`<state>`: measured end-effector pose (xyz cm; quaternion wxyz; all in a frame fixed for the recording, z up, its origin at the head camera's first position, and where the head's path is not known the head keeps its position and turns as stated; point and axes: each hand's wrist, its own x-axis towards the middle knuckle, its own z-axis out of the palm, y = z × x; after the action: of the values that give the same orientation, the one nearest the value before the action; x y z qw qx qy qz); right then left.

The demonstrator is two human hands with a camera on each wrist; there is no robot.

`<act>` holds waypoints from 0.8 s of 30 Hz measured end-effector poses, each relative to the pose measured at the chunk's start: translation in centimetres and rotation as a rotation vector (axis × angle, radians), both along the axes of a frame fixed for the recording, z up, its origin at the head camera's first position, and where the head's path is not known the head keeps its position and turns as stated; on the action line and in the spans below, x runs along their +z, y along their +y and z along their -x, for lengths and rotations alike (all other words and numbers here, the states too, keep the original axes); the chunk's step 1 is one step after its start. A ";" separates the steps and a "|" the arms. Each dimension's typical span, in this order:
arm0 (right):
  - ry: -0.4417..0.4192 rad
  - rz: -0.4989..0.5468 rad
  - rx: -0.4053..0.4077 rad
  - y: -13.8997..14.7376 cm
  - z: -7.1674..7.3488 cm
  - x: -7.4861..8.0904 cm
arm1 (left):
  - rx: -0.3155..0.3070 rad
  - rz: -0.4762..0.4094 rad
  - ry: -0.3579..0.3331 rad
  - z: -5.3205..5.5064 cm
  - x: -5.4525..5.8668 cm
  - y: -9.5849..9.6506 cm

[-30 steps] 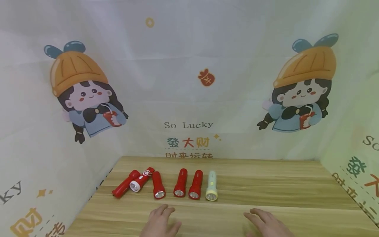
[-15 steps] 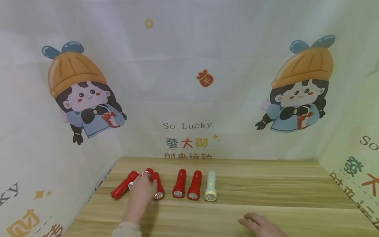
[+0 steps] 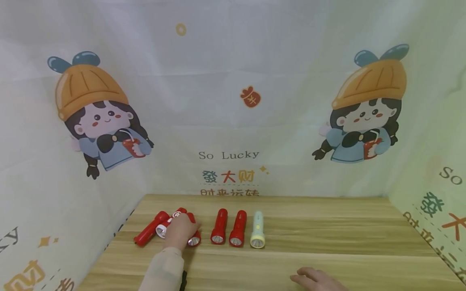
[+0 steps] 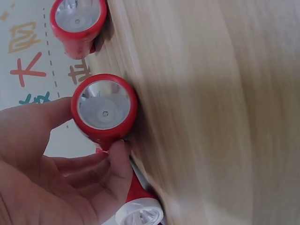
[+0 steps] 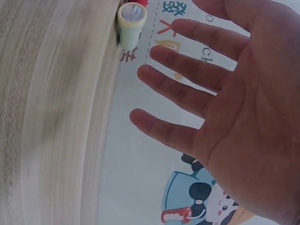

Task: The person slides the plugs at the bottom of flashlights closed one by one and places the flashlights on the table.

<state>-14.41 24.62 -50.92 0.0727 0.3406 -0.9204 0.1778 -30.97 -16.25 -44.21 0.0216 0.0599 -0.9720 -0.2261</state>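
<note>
My left hand (image 3: 180, 232) is over the group of flashlights at the left. In the left wrist view its thumb and fingers lie on either side of a red flashlight (image 4: 104, 108), gripping it just behind its round lens. Beside it lies a red flashlight with a white head (image 4: 139, 212), partly covered by the hand in the head view. A plain red flashlight (image 3: 151, 229) rests slantwise at the far left. My right hand (image 3: 316, 279) hovers near the front of the table, fingers spread and holding nothing, as the right wrist view shows.
Right of the left hand stretch a red flashlight (image 3: 219, 226), another red flashlight (image 3: 238, 228) and a pale green one with a yellow head (image 3: 257, 229), lenses toward me. They lie on a wooden table (image 3: 327, 226). Printed cloth (image 3: 291, 121) hangs behind and at both sides.
My left hand has moved forward and left from the front of the table, passed over the white-headed flashlight, then shifted right onto the red one. The right hand has stayed nearly in place.
</note>
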 end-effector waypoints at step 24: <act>-0.352 0.169 -0.053 -0.1 1.1 -0.2 | -0.077 -0.226 0.123 -3.3 2.4 -0.6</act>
<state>-15.50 24.54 -51.11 -0.0565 0.2727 -0.9092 0.3094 -27.68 -16.87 -41.82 0.0656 0.0105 -0.9388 -0.3379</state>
